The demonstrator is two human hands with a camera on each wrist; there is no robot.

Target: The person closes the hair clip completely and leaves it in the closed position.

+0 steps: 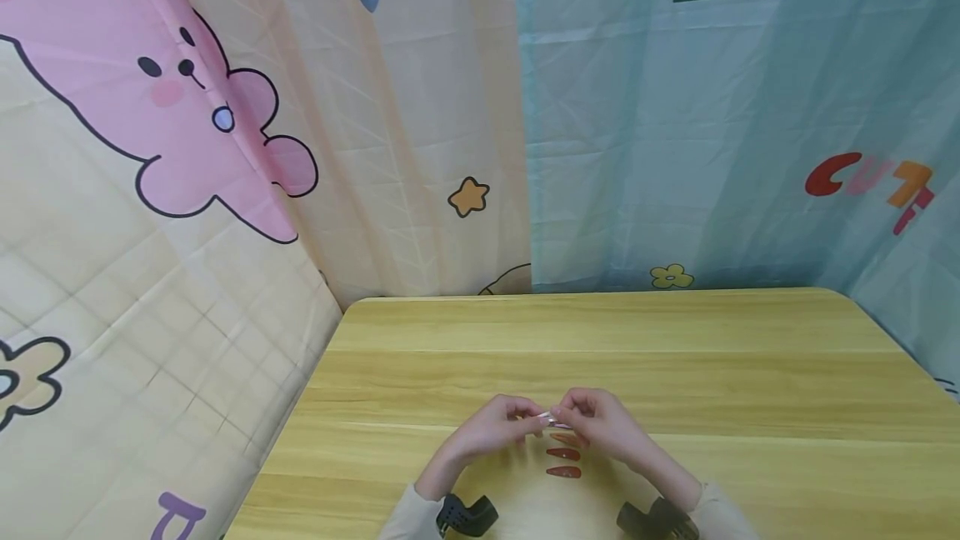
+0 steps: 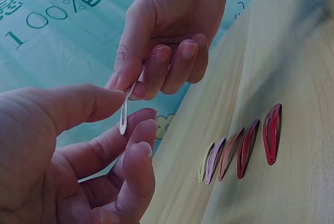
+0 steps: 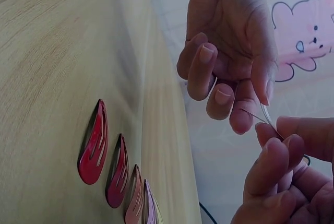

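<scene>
A slim silvery-white snap hair clip [image 2: 124,115] is up off the table between both hands. The right hand [image 1: 600,422] pinches one end of it between thumb and curled index finger. At the other end, the left hand [image 1: 497,425] has its thumb and index fingertip on the clip, the remaining fingers loosely bent. In the right wrist view the clip's two thin arms stand spread apart near the left fingertips. Below the hands, several more hair clips lie in a row: a red one [image 3: 93,153], a dark red one [image 3: 118,174], an orange-brown one [image 2: 229,156], a pink one [image 2: 214,162] and a pale yellow one [image 2: 204,163].
The row of clips lies on a light wooden table [image 1: 420,340], close to its near side. Printed curtains [image 1: 420,107] hang behind the table and along its left side. Each wrist wears a dark band with a camera [image 1: 468,517].
</scene>
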